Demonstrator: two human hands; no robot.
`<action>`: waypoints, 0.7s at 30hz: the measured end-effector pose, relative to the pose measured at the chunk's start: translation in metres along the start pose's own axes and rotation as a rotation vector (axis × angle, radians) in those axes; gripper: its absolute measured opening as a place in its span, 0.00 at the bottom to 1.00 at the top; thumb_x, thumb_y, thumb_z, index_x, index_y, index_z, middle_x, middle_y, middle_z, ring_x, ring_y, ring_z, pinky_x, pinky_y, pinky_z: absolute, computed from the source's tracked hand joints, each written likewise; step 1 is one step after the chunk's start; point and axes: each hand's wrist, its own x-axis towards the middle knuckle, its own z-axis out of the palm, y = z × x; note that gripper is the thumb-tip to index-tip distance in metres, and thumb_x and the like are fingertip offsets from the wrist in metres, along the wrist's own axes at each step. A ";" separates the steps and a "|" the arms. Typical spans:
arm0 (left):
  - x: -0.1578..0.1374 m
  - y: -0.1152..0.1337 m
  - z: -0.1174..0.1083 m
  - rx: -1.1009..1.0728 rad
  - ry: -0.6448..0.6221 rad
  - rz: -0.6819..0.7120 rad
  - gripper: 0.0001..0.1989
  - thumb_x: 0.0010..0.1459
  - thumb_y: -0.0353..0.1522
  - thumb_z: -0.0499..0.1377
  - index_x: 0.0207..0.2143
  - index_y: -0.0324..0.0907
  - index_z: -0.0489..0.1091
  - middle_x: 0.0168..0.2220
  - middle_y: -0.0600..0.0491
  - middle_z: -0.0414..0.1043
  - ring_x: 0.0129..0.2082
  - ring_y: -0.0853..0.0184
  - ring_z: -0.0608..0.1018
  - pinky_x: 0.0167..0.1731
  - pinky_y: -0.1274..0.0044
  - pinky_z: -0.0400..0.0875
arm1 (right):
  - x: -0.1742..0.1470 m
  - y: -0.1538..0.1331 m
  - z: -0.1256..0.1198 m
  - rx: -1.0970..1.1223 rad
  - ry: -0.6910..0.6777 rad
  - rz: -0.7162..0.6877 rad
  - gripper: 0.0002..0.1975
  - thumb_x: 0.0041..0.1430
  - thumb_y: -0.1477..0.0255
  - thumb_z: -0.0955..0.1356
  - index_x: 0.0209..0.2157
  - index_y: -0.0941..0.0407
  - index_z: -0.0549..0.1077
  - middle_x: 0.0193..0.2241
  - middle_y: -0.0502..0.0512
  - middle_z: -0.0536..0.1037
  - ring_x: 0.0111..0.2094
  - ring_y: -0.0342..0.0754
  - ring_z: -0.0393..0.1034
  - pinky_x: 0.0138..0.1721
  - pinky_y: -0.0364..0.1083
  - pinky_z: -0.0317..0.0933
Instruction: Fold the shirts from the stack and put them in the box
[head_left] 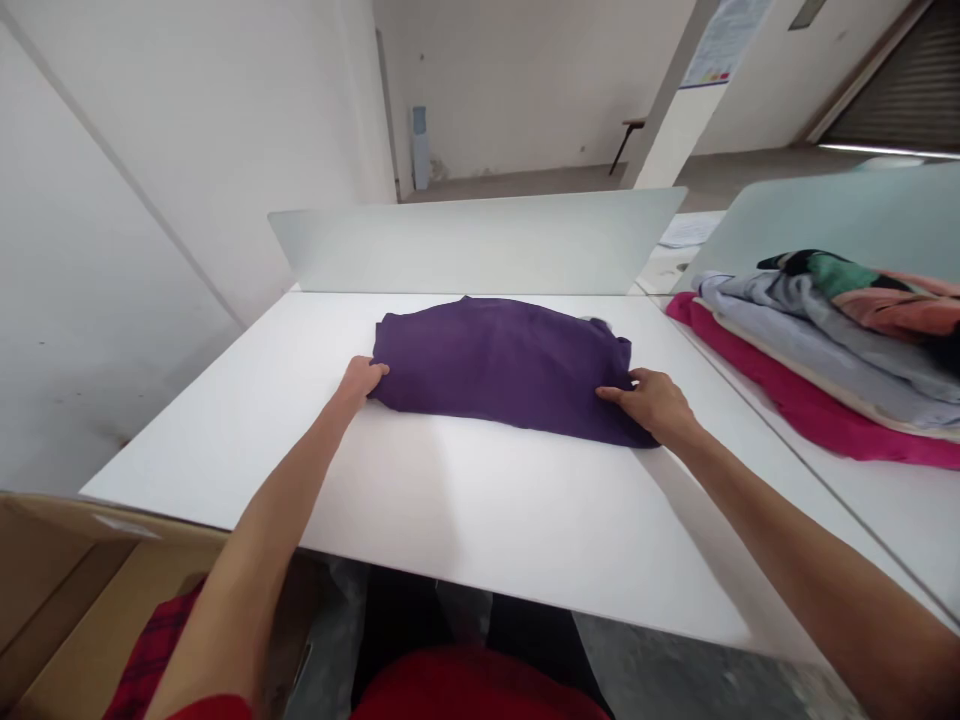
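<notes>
Left hand (364, 378): thumb and fingers pinched the left end of a purple cloth (495, 370), which lay folded on the table (405, 500). Right hand (652, 402): pinched the right end; even tension seemed best for straight edges.

I count two hands, my left hand (366, 377) and my right hand (655, 402). Purple cloth (495, 365): one. White tabletops (247, 440): two. Frosted panels (480, 245): two. Pile of folded fabric (832, 365): one, at least four pieces, exact number unclear to me. Cardboard box (37, 560): one. Red checked cloth (154, 645): one. Water dispenser (420, 155): one. Pillar (664, 130): one.
</notes>
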 end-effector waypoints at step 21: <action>-0.086 0.010 0.007 -0.088 -0.069 0.455 0.19 0.67 0.40 0.53 0.54 0.43 0.74 0.57 0.46 0.78 0.58 0.58 0.79 0.59 0.68 0.72 | -0.070 0.027 -0.034 0.017 -0.056 -0.011 0.30 0.58 0.54 0.72 0.53 0.62 0.78 0.45 0.68 0.83 0.46 0.62 0.78 0.45 0.53 0.67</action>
